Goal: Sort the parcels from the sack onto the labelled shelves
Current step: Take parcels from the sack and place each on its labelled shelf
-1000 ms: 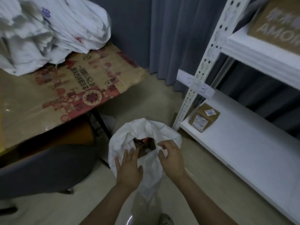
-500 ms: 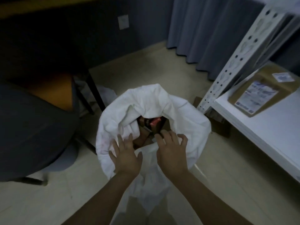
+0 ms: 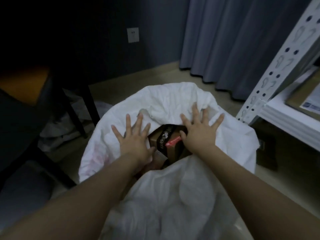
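Spreading the mouth of the crumpled white fabric sack (image 3: 173,97) at the centre of the frame, the left hand (image 3: 133,135) and the right hand (image 3: 200,134) lie flat on it, fingers splayed straight, grasping nothing. A brown cardboard parcel banded with black tape (image 3: 171,144) sits between them inside the sack. The slack cloth could flop back over the opening if let go. The white metal shelf (image 3: 290,118) at the right edge is cut off, no shelf labels show, and any deeper parcels are hidden.
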